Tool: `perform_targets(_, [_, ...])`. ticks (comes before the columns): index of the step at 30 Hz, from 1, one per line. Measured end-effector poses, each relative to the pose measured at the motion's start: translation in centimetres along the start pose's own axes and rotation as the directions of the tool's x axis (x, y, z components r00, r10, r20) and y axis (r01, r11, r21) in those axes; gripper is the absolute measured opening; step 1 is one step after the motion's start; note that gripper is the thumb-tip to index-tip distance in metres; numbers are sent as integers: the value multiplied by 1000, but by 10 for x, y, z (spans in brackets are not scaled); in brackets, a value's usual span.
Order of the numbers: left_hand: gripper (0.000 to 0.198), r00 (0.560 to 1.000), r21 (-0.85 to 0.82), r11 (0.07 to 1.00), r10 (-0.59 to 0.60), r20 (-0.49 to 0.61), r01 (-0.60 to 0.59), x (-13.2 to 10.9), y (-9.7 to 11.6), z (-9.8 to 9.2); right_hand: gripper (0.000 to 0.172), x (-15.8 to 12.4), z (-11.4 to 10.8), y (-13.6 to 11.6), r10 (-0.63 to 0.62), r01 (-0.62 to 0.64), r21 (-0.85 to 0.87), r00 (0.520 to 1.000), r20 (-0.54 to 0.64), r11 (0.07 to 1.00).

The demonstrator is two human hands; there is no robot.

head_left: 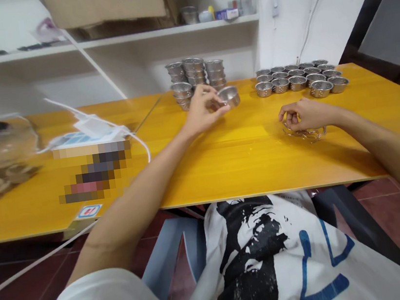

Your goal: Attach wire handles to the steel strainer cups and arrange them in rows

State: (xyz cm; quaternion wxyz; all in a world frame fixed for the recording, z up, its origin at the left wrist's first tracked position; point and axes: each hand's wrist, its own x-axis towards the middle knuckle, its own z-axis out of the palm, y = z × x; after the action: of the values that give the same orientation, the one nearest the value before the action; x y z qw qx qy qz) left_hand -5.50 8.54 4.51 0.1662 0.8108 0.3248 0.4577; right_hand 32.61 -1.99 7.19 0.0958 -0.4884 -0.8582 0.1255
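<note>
Hands first: the left hand (204, 110) is stretched out across the yellow table (253, 162), thumb and fingertips pinched on a small metal cup (230, 96). The cup is tipped on its side with the open mouth facing right, and it sits just in front of the stacks (196, 79) of the same cups at the back of the table. Can't really tell if the cup is lifted or resting on the wood.

The right hand (304, 114) is over on the right, well apart from the left. Its fingers are curled in loosely and it sits on top of a clear dish (308, 134) that's flat on the table. Whether it's actually gripping the dish or anything in it, I can't tell; the fingers hide that.

Behind the right hand are rows (299, 78) of more cups, standing upright side by side. Off to the left is a white power strip (87, 133) with cables running from it. Up top a shelf (170, 32) holds a cardboard box (103, 7). Far left is too blurry to make out.
</note>
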Motion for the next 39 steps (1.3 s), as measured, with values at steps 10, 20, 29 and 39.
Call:
perform_targets(10, [41,811,-327,945,172,560,25,-24,60,29,35,-4,-10,-2,-4,32,130,979,-205,991])
perform_targets(20, [65,772,-403,900,136,620,165,-33,64,38,39,-4,-12,2,22,67,249,941,-339,966])
perform_targets(29, [86,746,-404,892,126,654,203,-35,67,40,77,-10,-8,-28,110,174,571,897,-428,803])
perform_targets(39, [90,773,-422,885,127,621,194,-38,68,45,36,-7,19,-49,-97,175,261,954,-284,950])
